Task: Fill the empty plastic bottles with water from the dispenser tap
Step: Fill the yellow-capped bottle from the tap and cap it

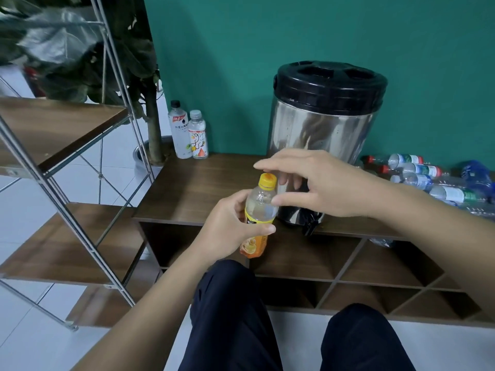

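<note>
My left hand (230, 223) grips a clear bottle with an orange-yellow label (259, 207) and a yellow cap (267, 181), held upright in front of the cabinet. My right hand (316, 183) hovers just right of the cap with fingers spread and relaxed, not touching it. Behind my hands stands the steel water dispenser (326, 124) with a black lid; its black tap (310, 223) hangs over the cabinet's front edge, right of the bottle.
Two capped bottles (188, 135) stand at the back left of the brown cabinet top (198, 188). Several bottles (417, 175) lie heaped to the dispenser's right. A metal-framed shelf (61, 129) and a potted plant (152, 121) are on the left. My knees are below.
</note>
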Demonstrator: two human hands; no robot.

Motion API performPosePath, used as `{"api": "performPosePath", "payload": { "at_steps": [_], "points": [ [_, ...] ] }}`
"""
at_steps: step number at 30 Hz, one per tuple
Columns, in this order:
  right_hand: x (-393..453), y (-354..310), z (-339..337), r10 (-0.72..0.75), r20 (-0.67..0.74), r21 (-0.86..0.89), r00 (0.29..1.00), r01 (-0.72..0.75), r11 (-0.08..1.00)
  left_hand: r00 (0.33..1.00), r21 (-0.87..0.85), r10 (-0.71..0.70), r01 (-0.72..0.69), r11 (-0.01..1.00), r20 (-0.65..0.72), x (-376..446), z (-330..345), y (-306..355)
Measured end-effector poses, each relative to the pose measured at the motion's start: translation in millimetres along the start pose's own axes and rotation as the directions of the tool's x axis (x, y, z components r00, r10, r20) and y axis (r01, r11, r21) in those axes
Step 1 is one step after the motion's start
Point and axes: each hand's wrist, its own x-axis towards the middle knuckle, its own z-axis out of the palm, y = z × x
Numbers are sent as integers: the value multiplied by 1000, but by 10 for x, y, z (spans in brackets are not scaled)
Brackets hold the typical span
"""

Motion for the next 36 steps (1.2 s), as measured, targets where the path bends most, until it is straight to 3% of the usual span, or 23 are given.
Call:
{"api": "performPosePath", "payload": {
  "at_steps": [5, 8, 12, 14, 17, 20, 26, 29, 33, 36],
  "points": [
    [321, 67, 73, -98, 35, -100, 995, 101, 990, 999, 49, 30, -28, 998, -42, 27, -165, -70],
    [570, -12, 120, -49, 44, -161, 998, 55, 985, 992, 46, 54, -49, 998, -118, 31, -208, -92],
    [870, -108, 292, -5, -116, -262, 993, -25, 965, 971, 21, 62, -59, 998, -231, 100, -304, -103],
    [996, -76, 311, -39, -149, -197, 988, 9, 980, 968, 13, 50, -49, 999, -246, 147, -411, -125],
    [1130, -13, 237, -101, -51, -64, 994, 97, 993, 969, 15, 31, -28, 999, -246, 207, -567, -163],
    [1322, 23, 234, -173, 52, -86, 984, 177, 980, 969, -13, -6, 2, 1000, -247, 281, -713, -235],
    [1737, 93, 357, -140, 87, -98, 986, 148, 984, 968, 1, -14, 14, 1000, -249, 464, -938, -449],
    [1903, 81, 473, -116, 51, -140, 992, 122, 983, 958, 37, 0, 11, 999, -288, 576, -1035, -578],
    [2107, 59, 619, 3, -85, -322, 996, -30, 946, 956, 88, 23, 3, 996, -294, 739, -1168, -688],
    [2230, 154, 668, -42, -109, -190, 993, 21, 982, 957, 108, 35, -4, 994, -288, 855, -1286, -755]
  ]
}}
